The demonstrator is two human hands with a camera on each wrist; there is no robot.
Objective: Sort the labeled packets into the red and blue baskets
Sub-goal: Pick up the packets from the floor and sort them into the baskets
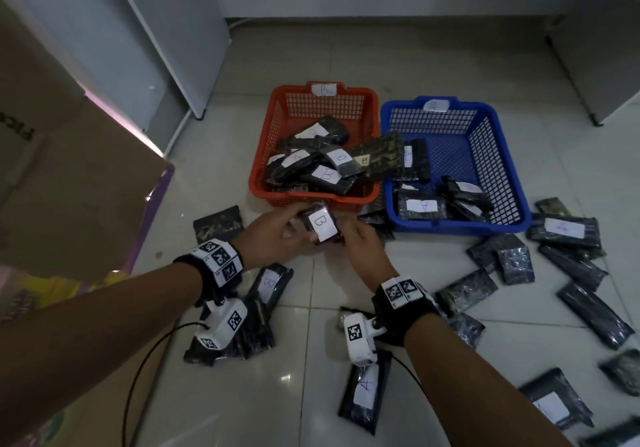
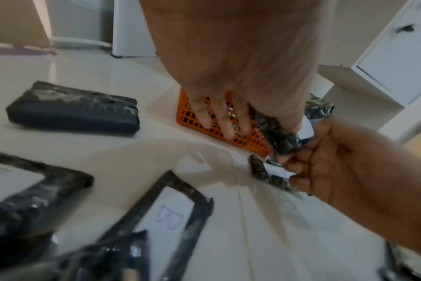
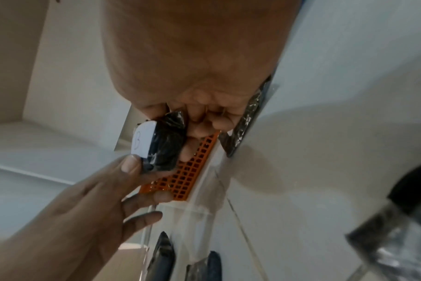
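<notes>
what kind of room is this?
Probably an indoor room at a home or office: the sorting is done on a glossy tiled floor, with white cabinets and a cardboard box around.

Pale glossy tile floor (image 1: 311,48) all over, with thin grout lines and some glare. Big brown cardboard box (image 1: 69,183) takes up the left side, flap open, with a bit of dark lettering on it that I can't read. Along its lower edge there's a purple strip (image 1: 152,211), and some yellow and pink stuff (image 1: 52,291) peeking out below it, too blurry to say what. Behind the box stands a tall grey-white panel (image 1: 166,31), tilted in the wide lens. Back wall has a light baseboard (image 1: 363,3). On the right there's a white cabinet (image 1: 595,59) on small dark feet, just off the floor.
</notes>
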